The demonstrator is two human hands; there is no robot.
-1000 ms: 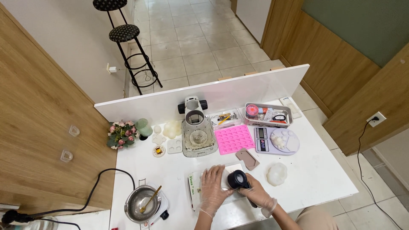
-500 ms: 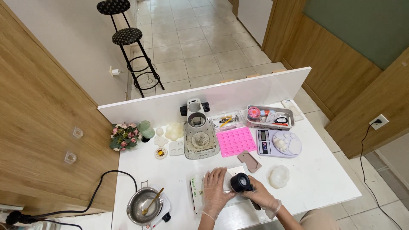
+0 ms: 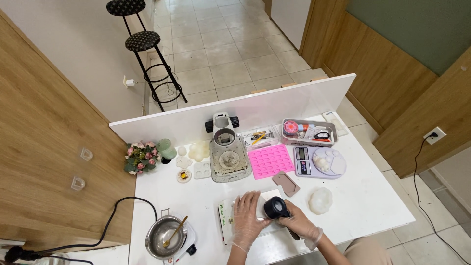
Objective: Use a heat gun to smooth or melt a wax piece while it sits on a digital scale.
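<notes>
Both of my hands wear thin clear gloves and work at the near edge of the white table (image 3: 378, 206). My left hand (image 3: 248, 218) lies flat, fingers spread, on a flat white packet (image 3: 226, 216) with a green-printed end. My right hand (image 3: 297, 225) grips a black cylindrical tool (image 3: 275, 208) with a round dark top and holds it upright over the same packet, right beside my left fingers. The tool's lower part is hidden by my hand.
A pink silicone mould (image 3: 270, 160), a grey stand device (image 3: 226, 157), a small scale (image 3: 302, 161), a round white palette (image 3: 331, 163), a tray of tools (image 3: 308, 132), a white lumpy piece (image 3: 320, 200), a metal pot on a hotplate (image 3: 164, 237) with a black cable, flowers (image 3: 140, 157).
My hands stay on the packet and tool; the tool has shifted slightly right and nearer. The view has dipped a little, with the table sitting lower in the picture.
</notes>
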